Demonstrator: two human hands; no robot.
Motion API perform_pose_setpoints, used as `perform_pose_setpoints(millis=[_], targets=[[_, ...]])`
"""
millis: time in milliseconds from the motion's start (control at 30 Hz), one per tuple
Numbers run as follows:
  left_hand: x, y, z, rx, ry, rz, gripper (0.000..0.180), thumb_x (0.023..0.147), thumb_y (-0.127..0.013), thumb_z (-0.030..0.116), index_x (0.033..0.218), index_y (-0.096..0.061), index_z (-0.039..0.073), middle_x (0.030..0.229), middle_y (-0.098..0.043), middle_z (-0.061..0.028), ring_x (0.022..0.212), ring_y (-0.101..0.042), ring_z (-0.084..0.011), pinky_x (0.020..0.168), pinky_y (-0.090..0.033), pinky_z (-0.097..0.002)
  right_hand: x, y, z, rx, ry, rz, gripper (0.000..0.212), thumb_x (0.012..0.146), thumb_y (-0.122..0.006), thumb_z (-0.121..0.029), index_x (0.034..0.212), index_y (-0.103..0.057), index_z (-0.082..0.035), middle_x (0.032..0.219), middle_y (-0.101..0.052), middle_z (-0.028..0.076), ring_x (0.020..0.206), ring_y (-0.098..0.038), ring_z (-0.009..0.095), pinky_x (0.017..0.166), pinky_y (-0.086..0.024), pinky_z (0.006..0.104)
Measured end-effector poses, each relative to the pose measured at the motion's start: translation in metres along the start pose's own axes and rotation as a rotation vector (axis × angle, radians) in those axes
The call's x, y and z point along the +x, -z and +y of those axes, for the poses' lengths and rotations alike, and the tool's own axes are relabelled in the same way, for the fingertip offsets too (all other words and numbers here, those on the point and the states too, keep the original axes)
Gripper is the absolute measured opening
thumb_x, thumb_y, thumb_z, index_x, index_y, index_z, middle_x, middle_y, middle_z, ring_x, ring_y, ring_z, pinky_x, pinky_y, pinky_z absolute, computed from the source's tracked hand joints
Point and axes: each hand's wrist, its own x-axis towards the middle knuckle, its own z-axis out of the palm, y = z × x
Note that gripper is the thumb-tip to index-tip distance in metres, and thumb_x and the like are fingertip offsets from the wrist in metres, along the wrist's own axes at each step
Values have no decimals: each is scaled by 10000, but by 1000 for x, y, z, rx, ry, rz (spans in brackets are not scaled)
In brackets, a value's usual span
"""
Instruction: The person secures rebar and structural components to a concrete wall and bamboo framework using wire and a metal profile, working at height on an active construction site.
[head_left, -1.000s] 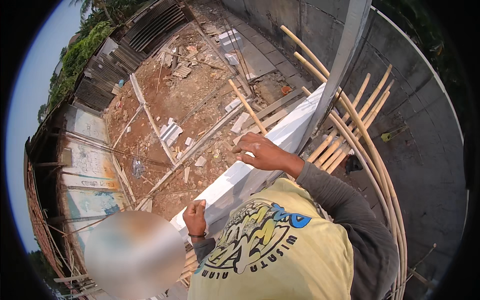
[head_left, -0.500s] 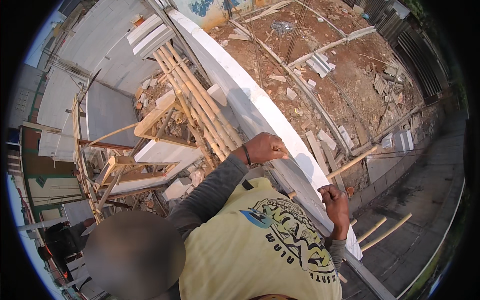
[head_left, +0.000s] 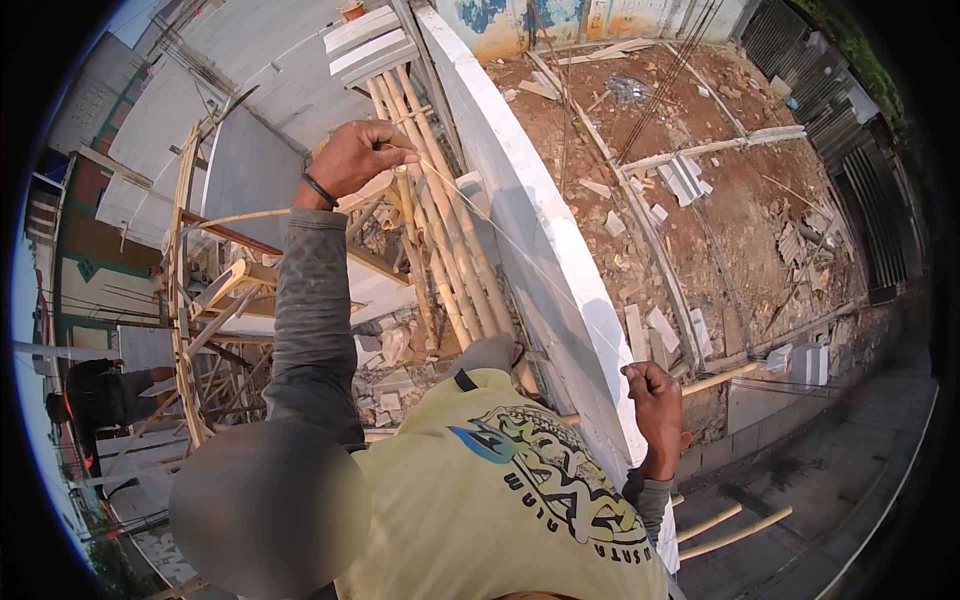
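Note:
A thin pale string (head_left: 478,208) runs taut on a slant between my two hands. My left hand (head_left: 358,160), with a dark band at the wrist, is raised over the bamboo poles and pinches one end of the string. My right hand (head_left: 655,408) is closed beside the near part of the white wall top, its fingers pinching the string's other stretch. The white block wall (head_left: 540,190) passes under the string, its narrow top curving from the far middle toward my right hand.
Bamboo poles (head_left: 440,240) lie along the wall's left side, with white blocks (head_left: 370,45) stacked at their far end. Wooden scaffolding (head_left: 185,270) stands at left, near another person (head_left: 110,400). Right of the wall is rubble-strewn soil (head_left: 740,210); bamboo ends (head_left: 735,530) jut out near me.
My left hand has moved up and left, away from the wall, drawing the string out long. My right hand stays near the wall top. The whole view has shifted somewhat.

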Motion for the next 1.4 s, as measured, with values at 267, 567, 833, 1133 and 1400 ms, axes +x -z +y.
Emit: perform_pose_setpoints(millis=[267,567,833,1133,1400], targets=[[13,81,-74,77,-56,59,210,856,-693,272,907,-731,73,784,-677,-28,710,-593,-106,666,-490,-303,41,-9,-18,-74,-82,57,212,916,-591,-181,904,-656,20,606,-510,14,584,-447,75,533,-382,264],[74,121,-188,81,-25,112,195,861,-687,242,870,-716,49,787,-669,-15,745,-579,-93,722,-464,-282,131,-66,-90,-54,-47,-43,169,905,-620,-150,894,-650,16,617,-505,-13,592,-438,63,540,-374,245],[153,213,-242,246,-71,168,224,868,-679,256,885,-709,35,811,-678,-20,768,-601,-99,721,-475,-277,209,-96,-147,-29,-14,23,179,900,-619,-153,863,-634,22,611,-487,-11,589,-403,59,524,-355,249],[210,273,-279,203,16,208,227,852,-703,263,883,-703,38,794,-669,-3,755,-580,-81,721,-475,-264,296,-143,-191,-75,37,-45,203,898,-626,-187,880,-650,14,607,-524,26,563,-454,86,526,-388,265],[269,307,-324,250,-21,210,235,864,-689,281,875,-706,47,770,-661,1,730,-567,-78,708,-470,-250,375,-188,-237,-32,49,-69,189,925,-600,-172,848,-610,1,634,-479,-35,605,-419,51,555,-345,223]])
